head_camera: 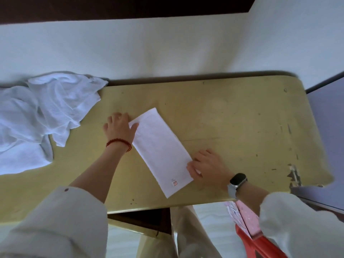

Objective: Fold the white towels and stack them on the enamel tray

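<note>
Pile of unfolded white towels sits at the far left of the yellow table. My left hand, red bead bracelet on the wrist, lies flat, fingers straight, touching the far end of the folded towel. The towel lies diagonally mid-table. My right hand, watch on the wrist, pinches the near right edge.

One folded white towel lies on one yellow table, and one heap of unfolded white towels sits at the table's left end; how many towels are in the heap cannot be told. Two hands show, a left hand and a right hand. There is one red bead bracelet, one wristwatch and one red stool.
</note>
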`<control>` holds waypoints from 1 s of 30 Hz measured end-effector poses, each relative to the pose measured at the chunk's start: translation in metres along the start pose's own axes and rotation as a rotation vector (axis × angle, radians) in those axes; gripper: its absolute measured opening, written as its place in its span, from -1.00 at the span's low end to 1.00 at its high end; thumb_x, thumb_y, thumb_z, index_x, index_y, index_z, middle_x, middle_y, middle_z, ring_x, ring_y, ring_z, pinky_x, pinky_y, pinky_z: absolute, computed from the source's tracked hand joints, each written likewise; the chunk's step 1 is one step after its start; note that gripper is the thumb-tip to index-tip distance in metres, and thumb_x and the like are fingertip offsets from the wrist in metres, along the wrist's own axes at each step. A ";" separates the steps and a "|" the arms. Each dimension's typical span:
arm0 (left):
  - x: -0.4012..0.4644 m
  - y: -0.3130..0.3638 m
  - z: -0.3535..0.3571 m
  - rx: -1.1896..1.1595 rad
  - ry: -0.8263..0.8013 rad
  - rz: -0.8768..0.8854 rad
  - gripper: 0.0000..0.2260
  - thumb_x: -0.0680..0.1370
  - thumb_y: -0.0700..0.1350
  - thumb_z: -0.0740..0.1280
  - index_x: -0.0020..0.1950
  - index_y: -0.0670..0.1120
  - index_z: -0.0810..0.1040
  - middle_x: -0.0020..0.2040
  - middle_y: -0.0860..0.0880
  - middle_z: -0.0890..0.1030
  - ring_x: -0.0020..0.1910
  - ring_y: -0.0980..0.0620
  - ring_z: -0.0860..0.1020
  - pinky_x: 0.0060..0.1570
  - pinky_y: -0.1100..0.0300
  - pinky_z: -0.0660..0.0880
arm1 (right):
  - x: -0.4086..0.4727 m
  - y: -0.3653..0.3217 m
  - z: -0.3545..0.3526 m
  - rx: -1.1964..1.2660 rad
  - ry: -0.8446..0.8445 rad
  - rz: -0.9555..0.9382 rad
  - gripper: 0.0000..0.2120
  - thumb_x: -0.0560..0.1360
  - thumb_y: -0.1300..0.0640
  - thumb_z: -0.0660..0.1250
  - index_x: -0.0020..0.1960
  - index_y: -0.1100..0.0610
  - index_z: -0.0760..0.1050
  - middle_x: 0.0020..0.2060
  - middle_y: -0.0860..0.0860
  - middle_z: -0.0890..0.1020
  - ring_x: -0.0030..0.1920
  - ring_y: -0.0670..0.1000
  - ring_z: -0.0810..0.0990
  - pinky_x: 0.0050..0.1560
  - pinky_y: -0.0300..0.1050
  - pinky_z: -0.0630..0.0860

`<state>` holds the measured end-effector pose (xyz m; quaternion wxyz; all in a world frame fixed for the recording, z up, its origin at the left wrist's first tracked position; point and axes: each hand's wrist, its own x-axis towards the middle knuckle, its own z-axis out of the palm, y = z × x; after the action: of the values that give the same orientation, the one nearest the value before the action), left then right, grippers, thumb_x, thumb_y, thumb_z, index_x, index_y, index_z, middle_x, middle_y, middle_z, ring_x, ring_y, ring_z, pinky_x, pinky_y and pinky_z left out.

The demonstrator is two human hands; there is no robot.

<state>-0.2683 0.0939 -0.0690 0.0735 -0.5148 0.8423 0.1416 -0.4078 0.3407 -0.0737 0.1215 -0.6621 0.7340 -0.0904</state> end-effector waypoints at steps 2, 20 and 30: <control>-0.003 -0.002 0.000 -0.156 -0.007 -0.083 -0.64 0.50 0.01 0.32 0.22 -0.15 0.46 0.28 -0.17 0.38 0.26 -0.17 0.33 0.21 -0.03 0.29 | 0.023 -0.003 -0.006 0.135 0.015 0.054 -0.68 0.48 0.06 0.09 -0.32 0.13 0.49 -0.44 0.01 0.48 -0.44 0.07 0.44 -0.34 -0.17 0.30; 0.014 -0.013 -0.015 -0.266 -0.280 -0.159 -0.78 0.45 -0.07 0.38 0.05 -0.11 0.53 0.07 -0.08 0.54 0.11 -0.10 0.49 0.12 0.03 0.45 | 0.216 -0.011 -0.010 0.241 -0.332 0.392 -0.92 0.41 0.32 0.19 -0.17 0.16 0.38 -0.16 0.08 0.41 -0.13 0.08 0.42 -0.22 -0.13 0.31; 0.008 -0.023 -0.014 -0.442 -0.082 -0.054 -0.84 0.49 -0.11 0.35 0.04 -0.13 0.54 0.01 -0.03 0.55 -0.02 0.01 0.50 -0.06 0.23 0.37 | 0.204 0.002 -0.035 0.362 -0.189 0.205 -0.78 0.50 0.28 0.19 0.13 0.23 0.48 0.03 0.13 0.58 0.00 0.09 0.52 0.04 -0.05 0.47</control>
<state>-0.2510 0.0724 -0.0614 -0.0033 -0.5346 0.7730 0.3417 -0.4387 0.1373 -0.0532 0.3152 -0.5569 0.7546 -0.1454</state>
